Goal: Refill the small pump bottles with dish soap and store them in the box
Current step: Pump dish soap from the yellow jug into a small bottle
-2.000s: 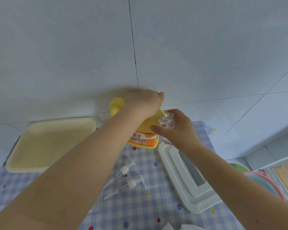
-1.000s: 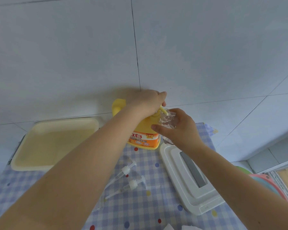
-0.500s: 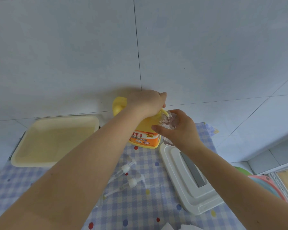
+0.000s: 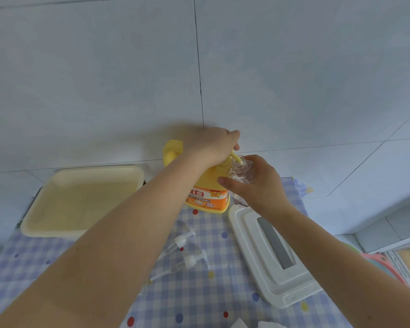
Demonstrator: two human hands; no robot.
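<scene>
The right hand [image 4: 260, 185] grips a clear, capless small bottle [image 4: 240, 176]; the left hand [image 4: 213, 145] presses, fingers curled, the yellow dish soap bottle's [image 4: 206, 190] pump.

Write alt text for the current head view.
The left hand presses the pump of a yellow soap jug while the right hand holds a small clear bottle under its spout. Two loose pump heads lie on the checked cloth.
</scene>
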